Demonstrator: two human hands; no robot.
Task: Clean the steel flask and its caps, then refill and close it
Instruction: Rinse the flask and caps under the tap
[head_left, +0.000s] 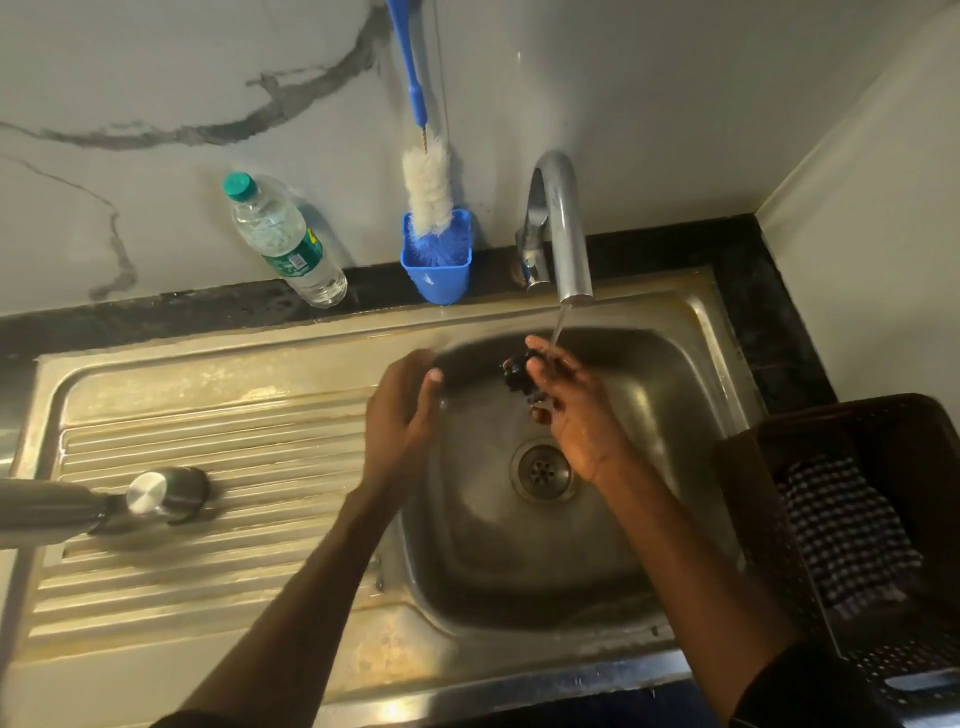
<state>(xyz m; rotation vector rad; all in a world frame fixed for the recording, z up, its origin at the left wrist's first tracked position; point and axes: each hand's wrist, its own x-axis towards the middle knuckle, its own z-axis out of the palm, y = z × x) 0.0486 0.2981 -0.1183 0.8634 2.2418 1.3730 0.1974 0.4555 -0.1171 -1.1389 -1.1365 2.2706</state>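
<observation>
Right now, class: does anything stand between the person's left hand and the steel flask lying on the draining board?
Nothing visible does. The left hand hangs open at the basin's left edge, and only bare ribbed draining board lies between it and the steel flask. The right hand holds a small dark cap under the tap.

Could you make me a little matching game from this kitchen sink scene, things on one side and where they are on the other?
Things:
1. steel flask
2. bottle brush
3. checked cloth
4. small black cap

Places:
A. standing in the blue holder against the wall
B. in the right hand, under the running tap
C. lying on the ribbed draining board
D. inside the dark basket

Pairs: 1-C, 2-A, 3-D, 4-B
</observation>
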